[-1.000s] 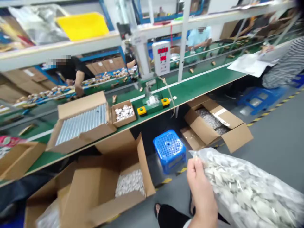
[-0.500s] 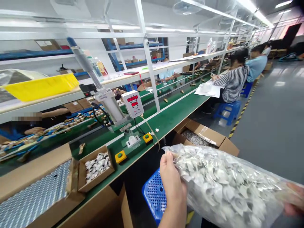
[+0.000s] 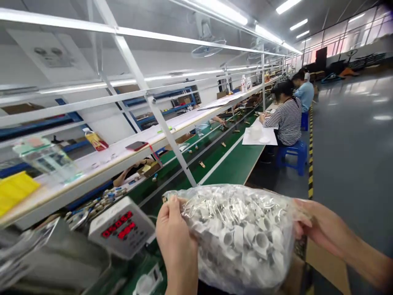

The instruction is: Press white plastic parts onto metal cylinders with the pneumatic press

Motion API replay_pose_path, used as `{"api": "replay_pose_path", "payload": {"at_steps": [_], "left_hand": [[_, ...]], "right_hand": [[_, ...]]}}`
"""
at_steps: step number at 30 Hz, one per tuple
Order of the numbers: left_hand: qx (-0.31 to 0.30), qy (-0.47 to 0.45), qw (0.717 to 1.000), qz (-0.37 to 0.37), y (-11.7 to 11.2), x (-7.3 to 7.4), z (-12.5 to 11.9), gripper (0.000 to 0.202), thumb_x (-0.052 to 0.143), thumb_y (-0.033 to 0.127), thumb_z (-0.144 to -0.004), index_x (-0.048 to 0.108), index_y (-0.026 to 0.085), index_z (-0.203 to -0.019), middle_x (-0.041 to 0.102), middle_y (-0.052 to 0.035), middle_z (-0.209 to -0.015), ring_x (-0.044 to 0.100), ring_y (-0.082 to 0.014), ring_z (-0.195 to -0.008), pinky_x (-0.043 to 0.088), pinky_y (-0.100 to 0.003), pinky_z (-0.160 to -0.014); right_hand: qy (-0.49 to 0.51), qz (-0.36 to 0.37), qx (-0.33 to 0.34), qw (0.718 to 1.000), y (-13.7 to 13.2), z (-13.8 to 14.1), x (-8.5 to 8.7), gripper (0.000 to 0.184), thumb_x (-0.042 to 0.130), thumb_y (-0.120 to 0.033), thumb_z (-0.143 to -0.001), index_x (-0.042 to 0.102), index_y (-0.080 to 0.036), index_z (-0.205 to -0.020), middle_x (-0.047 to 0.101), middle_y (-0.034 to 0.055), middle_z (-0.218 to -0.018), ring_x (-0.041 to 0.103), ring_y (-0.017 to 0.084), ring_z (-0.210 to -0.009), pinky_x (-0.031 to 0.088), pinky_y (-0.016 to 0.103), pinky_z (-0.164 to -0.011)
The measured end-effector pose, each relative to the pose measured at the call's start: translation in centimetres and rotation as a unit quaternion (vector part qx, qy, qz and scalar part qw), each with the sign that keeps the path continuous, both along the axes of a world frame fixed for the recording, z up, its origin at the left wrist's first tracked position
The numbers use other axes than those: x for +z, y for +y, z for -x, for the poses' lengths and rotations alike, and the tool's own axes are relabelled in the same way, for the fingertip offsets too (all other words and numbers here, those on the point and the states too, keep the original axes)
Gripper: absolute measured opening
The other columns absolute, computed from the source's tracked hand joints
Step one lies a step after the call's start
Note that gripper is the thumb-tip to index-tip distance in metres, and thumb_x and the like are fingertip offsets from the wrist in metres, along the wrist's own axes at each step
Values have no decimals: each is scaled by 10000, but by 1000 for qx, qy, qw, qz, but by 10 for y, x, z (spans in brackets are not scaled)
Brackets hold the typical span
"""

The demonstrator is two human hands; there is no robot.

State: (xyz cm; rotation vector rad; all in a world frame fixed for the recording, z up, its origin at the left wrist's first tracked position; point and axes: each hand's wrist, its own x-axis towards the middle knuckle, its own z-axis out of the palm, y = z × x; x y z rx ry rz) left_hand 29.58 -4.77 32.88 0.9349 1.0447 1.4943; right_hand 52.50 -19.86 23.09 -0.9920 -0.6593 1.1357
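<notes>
Left hand: the left hand grips the bag's gathered top corner, its fingers closed narrow around the plastic.

Right hand: the right hand holds the far side of the bag, its fingers spread a little and pressed into the plastic.

Bag: a clear plastic bag hangs between the two hands, lifted in front of the person and above the near part of the bench.

Contents: white cup-shaped parts fill the bag, packed loosely in a jumble; their exact kind is hard to tell through the plastic.

Surface: a long green surface with a white stripe runs away from the person, with small brown pieces lying in a line on the belt beyond it.

Counter: a white digital counter with red numerals sits just left of the left hand.

Shelf: a long white shelf runs above the belt, carrying a yellow-labelled packet and a dark phone.

Co-workers: a person in a striped shirt sits on a blue stool at the surface, with a person in a blue shirt farther along.

Floor: yellow-and-black tape runs along the grey floor.
</notes>
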Motion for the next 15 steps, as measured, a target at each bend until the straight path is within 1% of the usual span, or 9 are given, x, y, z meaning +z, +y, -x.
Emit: {"api": "replay_pose_path", "payload": {"at_steps": [2, 3, 5, 7, 10, 13, 15], "left_hand": [[28, 27, 999, -14, 26, 9, -19, 256, 623, 418, -750, 590, 180, -661, 502, 38, -550, 435, -112, -512, 358, -230, -477], [41, 42, 998, -23, 39, 11, -29, 264, 622, 434, -752, 595, 184, -670, 506, 37, -563, 437, -114, -525, 362, -235, -488], [66, 72, 994, -47, 68, 9, -47, 282, 608, 459, -762, 600, 191, -676, 518, 34, -599, 452, -121, -568, 378, -245, -530], [83, 105, 989, -63, 100, -1, -62, 302, 599, 477, -766, 606, 190, -673, 535, 26, -638, 473, -134, -614, 390, -258, -567], [110, 148, 981, -66, 149, -24, -71, 310, 593, 474, -769, 606, 185, -656, 536, 19, -647, 484, -151, -643, 389, -279, -585], [145, 171, 972, -67, 192, -45, -64, 310, 572, 461, -793, 600, 181, -664, 535, 24, -655, 478, -143, -628, 382, -288, -586], [156, 178, 969, -65, 212, -54, -55, 310, 558, 453, -816, 593, 172, -690, 526, 31, -655, 471, -124, -597, 386, -282, -571]], "right_hand": [[7, -14, 17, 1000, 42, -13, -2, 501, 438, -491, -894, 470, -211, -480, 577, 58, -490, 507, 184, -526, 391, 322, -590], [2, -21, 24, 999, 64, -19, -4, 506, 421, -490, -904, 468, -209, -486, 569, 52, -485, 499, 179, -525, 383, 317, -588], [-24, -32, 34, 999, 105, -31, -11, 511, 399, -492, -918, 473, -203, -503, 558, 41, -483, 490, 172, -531, 369, 311, -593], [-48, -27, 42, 998, 143, -40, -24, 497, 410, -498, -916, 472, -199, -523, 564, 31, -502, 490, 166, -547, 363, 306, -609], [-46, -11, 57, 997, 188, -48, -44, 474, 445, -519, -893, 462, -199, -544, 583, 28, -539, 505, 171, -582, 373, 307, -635], [-30, -10, 71, 997, 213, -48, -58, 463, 454, -522, -885, 475, -196, -558, 596, 32, -566, 525, 183, -613, 392, 319, -665], [-24, -9, 73, 997, 221, -44, -61, 463, 449, -512, -893, 498, -189, -565, 592, 31, -577, 519, 179, -619, 394, 314, -666]]}}
